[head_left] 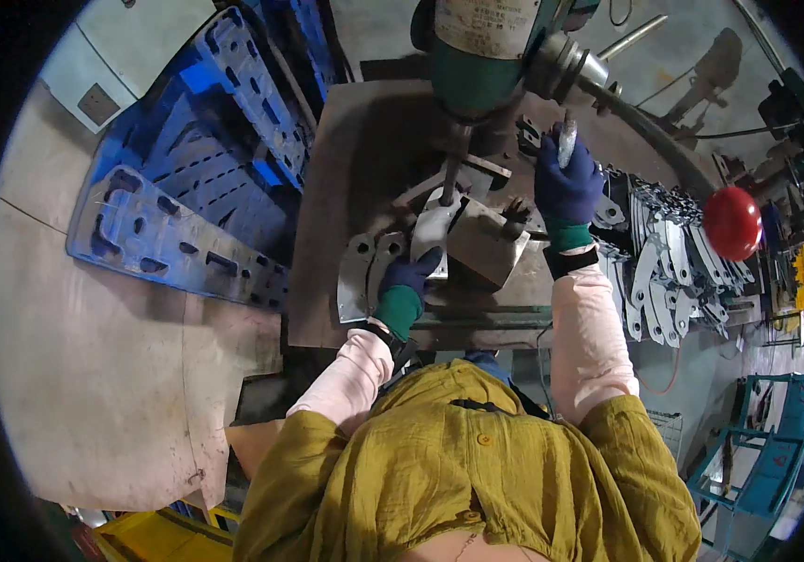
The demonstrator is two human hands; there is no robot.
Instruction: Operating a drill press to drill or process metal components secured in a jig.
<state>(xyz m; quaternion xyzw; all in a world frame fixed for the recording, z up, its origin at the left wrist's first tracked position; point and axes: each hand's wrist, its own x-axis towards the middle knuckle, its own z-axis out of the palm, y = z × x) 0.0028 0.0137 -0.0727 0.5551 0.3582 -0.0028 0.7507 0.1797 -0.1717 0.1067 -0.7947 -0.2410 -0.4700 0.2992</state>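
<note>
Starting at your left, a big blue plastic crate (182, 234) stands beside the brown metal table (350, 159). On that table's near left part, two curved grey plates (357, 273) lie side by side, just left of your left hand (409, 276). Your left hand, in a dark blue glove with a green cuff, rests at the near end of a pale metal piece (433, 232); its fingers are partly hidden, so you cannot tell whether they close on it. That pale piece sits near the middle of the table, under the green drill machine (479, 80), with the drill bit (455, 164) reaching down to its far end. Just right of the piece is a chunky metal block (486, 242). Farther right, your right hand (567, 187), gloved the same way, is raised and wrapped around a worn, whitish handle (567, 140), whose tip sticks out above your fingers. Beyond your right hand lies a heap of curved metal parts (659, 267), with a red ball (732, 223) on its right. Farthest right stands a blue-green metal cart (781, 454).
</note>
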